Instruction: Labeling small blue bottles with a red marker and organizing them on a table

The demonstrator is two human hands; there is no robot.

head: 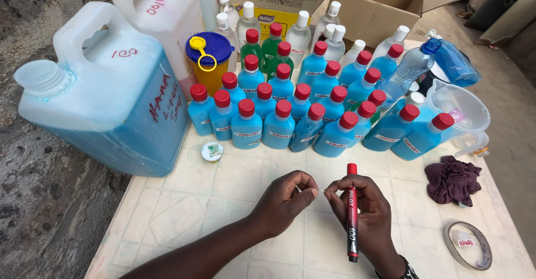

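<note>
Head view: a pale tiled counter (184, 201) fills the lower frame, with rough grey ground along the left edge and open cardboard boxes (379, 5) at the top.

Containers: a large translucent jerrycan (111, 100) at the upper left holds blue liquid and has no cap on its neck; a second, white jerrycan (156, 11) stands behind it. Rows of small bottles of blue liquid with red caps (279, 125) occupy the centre, with two green bottles (272, 47) and several clear white-capped bottles (298, 33) behind them. A yellow jar with a blue lid (209, 58) stands left of the rows. A clear plastic jug (460, 109) sits at the right, above a crumpled maroon cloth (452, 179). A tape roll (468, 244) lies at the lower right.

Hands: the right hand (363, 212) grips a red marker (352, 217) upright against the palm. The left hand (285, 201) meets it fingertip to fingertip, both pinching a small pale strip (322, 190) below the bottle rows.
</note>
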